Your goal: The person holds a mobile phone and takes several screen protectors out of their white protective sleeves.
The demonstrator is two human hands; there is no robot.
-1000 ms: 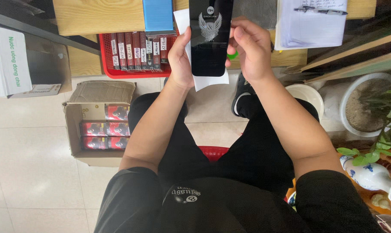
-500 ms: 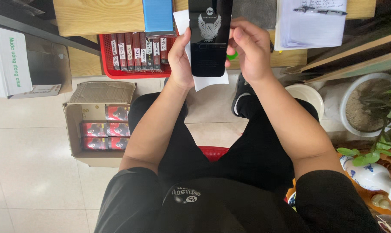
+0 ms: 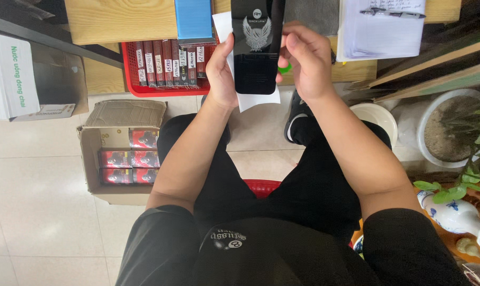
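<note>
A flat black packet with a grey winged emblem is held upright in front of me, with a white sheet behind it. My left hand grips the packet's left edge, thumb up along the side. My right hand holds its right edge with curled fingers. Both forearms reach forward over my black-trousered legs.
A red basket of upright slim boxes stands under a wooden table. An open cardboard box of red-black packets lies on the floor at left. A white carton, a blue box, a notepad and plant pots surround me.
The packet and both hands have stayed almost still; the view has barely shifted.
</note>
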